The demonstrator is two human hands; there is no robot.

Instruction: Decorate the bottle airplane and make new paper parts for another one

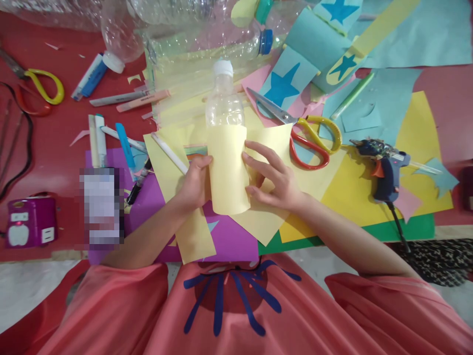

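Note:
A clear plastic bottle (225,106) with a white cap stands in front of me, its lower part covered by a pale yellow sheet of paper (229,170) curved around it. My left hand (195,182) grips the wrapped bottle from the left, thumb at the paper's edge. On the other side my right hand (273,177) presses its fingertips against the paper, fingers slightly spread. The underside of the bottle and the back of the wrap are hidden. Red-and-yellow-handled scissors (310,143) lie just beyond my right hand.
A dark blue glue gun (388,170) lies at the right on yellow paper (424,133). Blue paper pieces with stars (284,84) sit behind. Several clear bottles (177,29) line the back. Pens, a phone (101,207), a purple box (31,222) and other scissors (46,86) are at left.

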